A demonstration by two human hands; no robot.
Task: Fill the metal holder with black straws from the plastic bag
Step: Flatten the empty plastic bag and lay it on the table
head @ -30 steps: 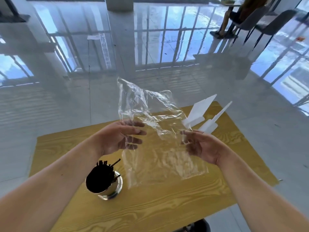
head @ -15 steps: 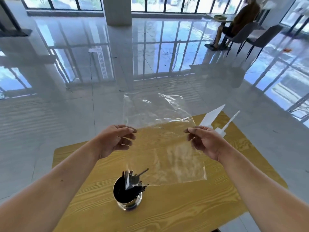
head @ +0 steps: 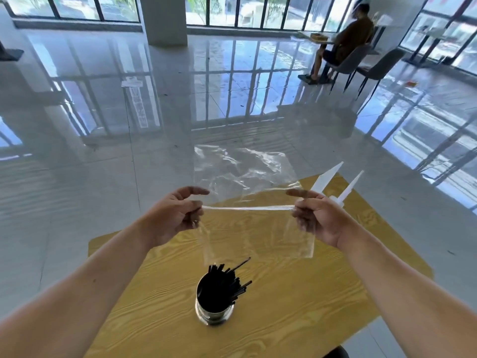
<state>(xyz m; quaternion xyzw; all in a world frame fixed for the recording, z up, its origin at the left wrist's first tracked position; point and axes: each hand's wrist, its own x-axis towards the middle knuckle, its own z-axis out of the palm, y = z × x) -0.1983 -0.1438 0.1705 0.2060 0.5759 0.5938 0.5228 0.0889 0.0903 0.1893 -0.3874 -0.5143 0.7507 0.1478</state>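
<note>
A clear plastic bag (head: pixel 245 174) is stretched flat in the air between both hands, folded over along a taut crease. My left hand (head: pixel 175 218) pinches its left side and my right hand (head: pixel 315 215) pinches its right side. No straws show inside the bag. Below the hands, a shiny round metal holder (head: pixel 214 312) stands upright on the yellow wooden table (head: pixel 296 306). It is packed with black straws (head: pixel 224 282), and a few of them lean out to the right.
Two white pointed objects (head: pixel 327 177) stand on the table just behind my right hand. The table's far edge lies under the bag, with glossy tiled floor beyond. A person sits on a chair (head: pixel 346 47) at another table far back right.
The bag went from crumpled to spread flat, then folded over into a tight crease between both hands. The view tilted up, so the holder now sits lower and more central.
</note>
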